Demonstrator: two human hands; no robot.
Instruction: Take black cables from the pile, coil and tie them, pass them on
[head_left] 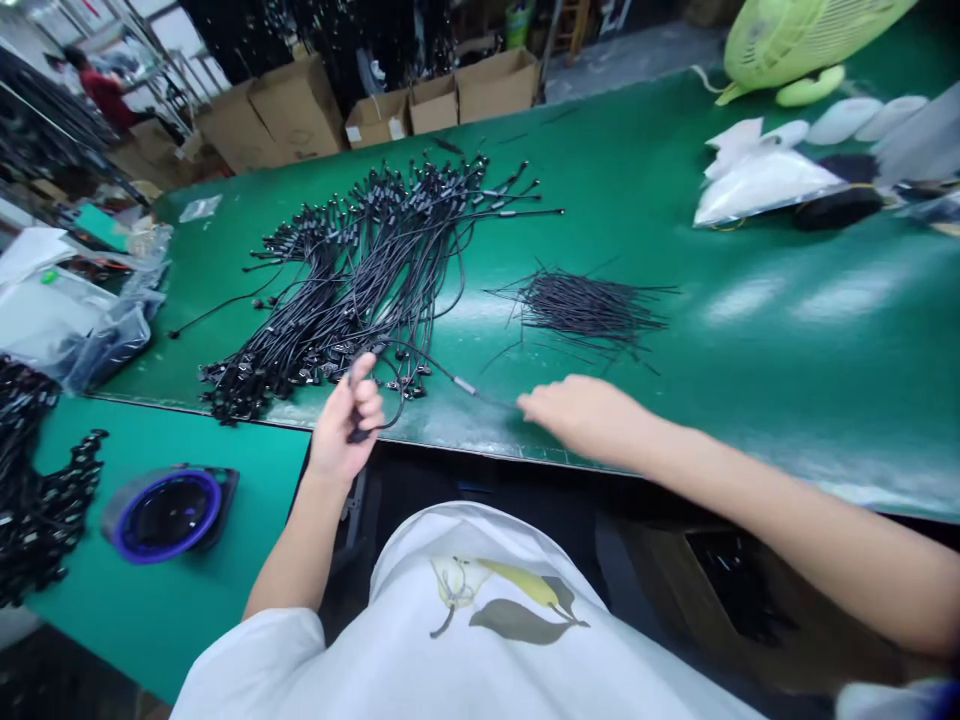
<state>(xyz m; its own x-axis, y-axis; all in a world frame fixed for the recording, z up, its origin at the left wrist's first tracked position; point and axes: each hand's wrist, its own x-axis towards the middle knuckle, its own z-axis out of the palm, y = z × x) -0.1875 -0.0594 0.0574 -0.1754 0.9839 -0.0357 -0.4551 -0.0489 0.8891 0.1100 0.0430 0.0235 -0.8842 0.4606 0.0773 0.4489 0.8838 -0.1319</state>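
Note:
My left hand [346, 420] is closed round one end of a black cable [420, 365] near the front edge of the green table [750, 330]. The cable loops right to a metal-tipped end by my right hand [581, 412], whose fingers are pinched together on it. Just behind my left hand lies a big heap of the same black cables [360, 270]. A smaller pile of thin black ties [585, 305] lies behind my right hand.
A lower green side table [172, 600] on the left carries a blue-ringed round device [169, 512] and more black cables [37, 500]. White bags [757, 185] and a green fan [802, 40] sit far right. Cardboard boxes [375, 105] stand behind the table.

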